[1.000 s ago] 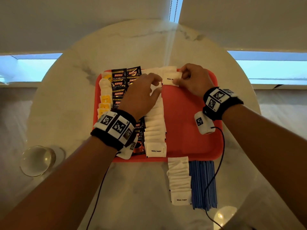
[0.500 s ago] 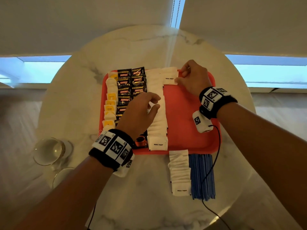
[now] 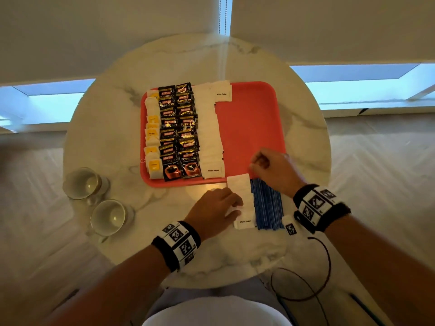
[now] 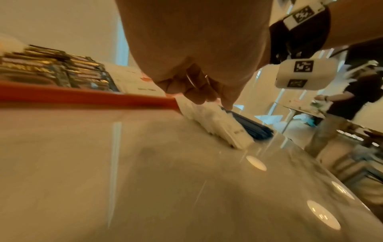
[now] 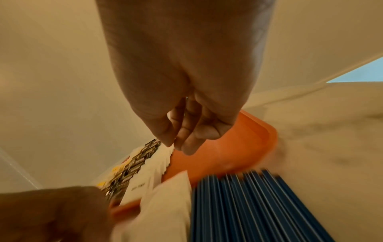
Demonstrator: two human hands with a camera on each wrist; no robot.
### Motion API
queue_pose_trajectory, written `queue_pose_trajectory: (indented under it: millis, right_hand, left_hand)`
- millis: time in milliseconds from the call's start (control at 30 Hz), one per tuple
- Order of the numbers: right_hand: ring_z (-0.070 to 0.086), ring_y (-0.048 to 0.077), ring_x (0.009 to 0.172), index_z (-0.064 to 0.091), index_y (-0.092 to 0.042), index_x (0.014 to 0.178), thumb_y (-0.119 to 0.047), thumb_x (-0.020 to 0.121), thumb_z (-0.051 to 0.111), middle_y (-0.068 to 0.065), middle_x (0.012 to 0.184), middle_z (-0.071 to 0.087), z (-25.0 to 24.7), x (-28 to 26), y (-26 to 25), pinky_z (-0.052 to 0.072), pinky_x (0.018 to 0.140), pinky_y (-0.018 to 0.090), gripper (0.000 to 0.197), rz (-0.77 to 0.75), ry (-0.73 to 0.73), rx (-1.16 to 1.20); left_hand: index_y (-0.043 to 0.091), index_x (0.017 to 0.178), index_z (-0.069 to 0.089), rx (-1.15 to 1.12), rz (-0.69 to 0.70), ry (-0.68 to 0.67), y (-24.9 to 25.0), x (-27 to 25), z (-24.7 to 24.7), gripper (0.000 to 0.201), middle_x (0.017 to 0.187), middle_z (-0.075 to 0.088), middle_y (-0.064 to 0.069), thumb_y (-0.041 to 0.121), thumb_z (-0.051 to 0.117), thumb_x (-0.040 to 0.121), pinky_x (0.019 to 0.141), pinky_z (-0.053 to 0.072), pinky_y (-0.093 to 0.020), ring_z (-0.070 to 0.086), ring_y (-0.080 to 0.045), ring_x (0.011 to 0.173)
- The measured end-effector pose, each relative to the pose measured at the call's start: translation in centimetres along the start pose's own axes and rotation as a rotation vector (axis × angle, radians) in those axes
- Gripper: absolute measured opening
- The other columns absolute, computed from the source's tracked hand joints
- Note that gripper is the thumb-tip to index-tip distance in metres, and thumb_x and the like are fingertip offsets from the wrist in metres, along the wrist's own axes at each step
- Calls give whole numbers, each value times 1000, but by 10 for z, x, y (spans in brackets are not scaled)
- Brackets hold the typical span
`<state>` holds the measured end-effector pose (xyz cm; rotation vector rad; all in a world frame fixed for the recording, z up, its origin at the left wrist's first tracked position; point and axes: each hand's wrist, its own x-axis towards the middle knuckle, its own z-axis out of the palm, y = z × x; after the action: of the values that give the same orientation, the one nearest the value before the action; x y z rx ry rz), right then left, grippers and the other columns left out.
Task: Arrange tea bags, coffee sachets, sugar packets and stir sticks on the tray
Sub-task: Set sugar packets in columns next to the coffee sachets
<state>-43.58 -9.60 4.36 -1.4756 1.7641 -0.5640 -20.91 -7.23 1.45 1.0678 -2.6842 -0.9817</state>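
Note:
A red tray [image 3: 254, 118] holds a column of tea bags [image 3: 152, 135], two columns of coffee sachets [image 3: 179, 130] and a column of white sugar packets [image 3: 209, 128], plus one packet [image 3: 222, 91] at the far edge. Near the tray's front edge, on the table, lie a loose row of sugar packets [image 3: 243, 191] [image 4: 223, 124] [image 5: 165, 204] and blue stir sticks [image 3: 267, 205] [image 5: 248, 204]. My left hand [image 3: 235, 207] [image 4: 207, 98] rests its fingers on that loose row. My right hand [image 3: 255, 164] [image 5: 178, 145] hovers over the row's far end, fingertips drawn together, holding nothing.
Two glasses [image 3: 82, 183] [image 3: 110, 217] stand on the round marble table [image 3: 117, 142] to the left. A black cable [image 3: 306, 267] hangs off the near edge. The tray's right half is bare. Another person [image 4: 352, 95] stands in the background.
Both hands have come back from the tray's far edge to the loose sugar row at the front. The packet at the far edge now lies alone on the tray.

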Motion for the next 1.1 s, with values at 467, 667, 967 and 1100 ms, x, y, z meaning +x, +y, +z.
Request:
queue_pose_trajectory:
  millis: [467,667,967,1100]
  right_hand:
    - [55,-3,67,66,-11,88,-4,88,67,-6,79,64,42,-104,25,42,63,7,7,63,-24,67]
    - [52,-1,73,67,-17,102,-7,81,71,-11,90,57,43,-106,22,40,70,10,24,-24,-109,-6]
    - [49,4,63,65,-16,93,-17,94,61,-10,74,58,33,-94,23,38,58,15,5,-7,-37,-23]
    - [50,4,64,64,-17,94,-18,94,60,-7,76,60,30,-92,23,39,58,14,5,20,-36,-16]
  left_hand:
    - [28,117,59,239,-227,-87,17,-17,36,37,110,59,5,56,55,92,88,33,-35,52,-20,106]
    - [27,108,68,157,-188,-13,13,-22,23,32,96,61,6,53,54,94,74,29,-31,54,-18,92]
    - [25,110,57,148,-249,-39,14,-9,33,53,109,55,4,59,75,74,78,37,-33,51,-19,97]
    - [29,110,58,130,-274,-23,14,-12,41,49,110,57,6,59,74,75,79,37,-33,53,-19,99]
